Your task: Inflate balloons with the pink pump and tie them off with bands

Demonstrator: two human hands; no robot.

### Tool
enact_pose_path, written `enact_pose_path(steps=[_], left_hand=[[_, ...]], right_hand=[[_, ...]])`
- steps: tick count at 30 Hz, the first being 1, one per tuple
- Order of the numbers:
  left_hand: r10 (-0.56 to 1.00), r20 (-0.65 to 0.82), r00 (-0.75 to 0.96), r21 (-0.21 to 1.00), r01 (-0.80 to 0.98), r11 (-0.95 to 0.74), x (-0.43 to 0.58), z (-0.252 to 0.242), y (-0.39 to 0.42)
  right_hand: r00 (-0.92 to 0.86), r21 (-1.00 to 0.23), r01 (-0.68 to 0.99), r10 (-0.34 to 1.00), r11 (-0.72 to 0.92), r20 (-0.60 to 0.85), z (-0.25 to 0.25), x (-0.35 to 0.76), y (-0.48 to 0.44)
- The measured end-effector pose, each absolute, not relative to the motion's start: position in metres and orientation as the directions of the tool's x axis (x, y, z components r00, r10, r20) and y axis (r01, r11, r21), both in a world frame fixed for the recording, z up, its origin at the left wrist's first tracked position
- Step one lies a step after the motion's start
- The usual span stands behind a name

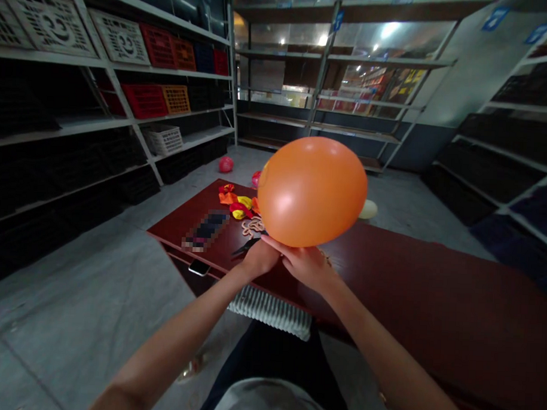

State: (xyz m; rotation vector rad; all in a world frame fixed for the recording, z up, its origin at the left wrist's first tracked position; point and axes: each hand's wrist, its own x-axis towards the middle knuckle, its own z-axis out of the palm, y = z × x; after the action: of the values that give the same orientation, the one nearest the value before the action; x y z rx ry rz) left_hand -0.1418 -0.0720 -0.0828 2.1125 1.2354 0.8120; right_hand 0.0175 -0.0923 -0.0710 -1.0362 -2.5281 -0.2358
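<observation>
While both hands (261, 258) (305, 267) pinch together — an orange balloon (312, 191) sits against their fingers (281, 249).

An inflated orange balloon (312, 192) is held at its lower end by 2 hands, the left hand (260, 259) and the right hand (305, 267), above a dark red table (432, 294). Limp balloons (238, 202) in yellow, red and orange are scattered on the table, and black-handled scissors (245, 247) are laid just beside the left hand. A smartphone (199, 267) is seen near the table's front edge. A pink balloon (226, 164) and a cream balloon (368, 209) are lying on the floor (86, 294) beyond it.
</observation>
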Motion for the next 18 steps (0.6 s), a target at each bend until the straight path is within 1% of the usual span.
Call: enact_pose_path(steps=[1, 4, 6, 8, 10, 11, 12, 14, 16, 18], left_hand=[[0.871, 0.203, 0.447, 0.613, 0.636, -0.469, -0.133, -0.078, -0.071], [0.837, 0.117, 0.535, 0.444, 0.725, -0.526, -0.107, -0.068, -0.074], [0.806, 0.105, 0.582, 0.312, 0.75, -0.583, -0.091, -0.064, -0.078], [0.775, 0.115, 0.621, 0.211, 0.747, -0.63, -0.077, -0.062, -0.08], [0.736, 0.142, 0.662, 0.155, 0.719, -0.677, -0.065, -0.06, -0.079], [0.702, 0.158, 0.695, 0.128, 0.69, -0.712, -0.061, -0.058, -0.077], [0.653, 0.174, 0.737, 0.094, 0.648, -0.756, -0.056, -0.055, -0.075], [0.525, 0.195, 0.828, -0.004, 0.536, -0.844, -0.049, -0.046, -0.07], [0.413, 0.182, 0.892, -0.094, 0.434, -0.896, -0.043, -0.034, -0.065], [0.368, 0.151, 0.918, -0.156, 0.39, -0.908, -0.038, -0.019, -0.062]], right_hand=[[-0.61, -0.01, 0.743, 0.684, 0.669, 0.4, -0.07, 0.027, -0.094], [-0.498, -0.009, 0.854, 0.822, 0.521, 0.277, -0.068, 0.059, -0.102], [-0.43, 0.033, 0.901, 0.877, 0.433, 0.216, -0.07, 0.081, -0.108], [-0.372, 0.061, 0.928, 0.909, 0.367, 0.189, -0.075, 0.101, -0.114], [-0.323, 0.024, 0.946, 0.929, 0.324, 0.181, -0.082, 0.119, -0.119], [-0.302, -0.034, 0.949, 0.935, 0.313, 0.184, -0.085, 0.127, -0.122], [-0.281, -0.117, 0.945, 0.94, 0.306, 0.192, -0.089, 0.134, -0.123], [-0.231, -0.343, 0.891, 0.948, 0.296, 0.219, -0.096, 0.144, -0.124], [-0.161, -0.597, 0.754, 0.958, 0.274, 0.237, -0.102, 0.149, -0.123], [-0.063, -0.806, 0.541, 0.968, 0.238, 0.243, -0.105, 0.15, -0.119]])
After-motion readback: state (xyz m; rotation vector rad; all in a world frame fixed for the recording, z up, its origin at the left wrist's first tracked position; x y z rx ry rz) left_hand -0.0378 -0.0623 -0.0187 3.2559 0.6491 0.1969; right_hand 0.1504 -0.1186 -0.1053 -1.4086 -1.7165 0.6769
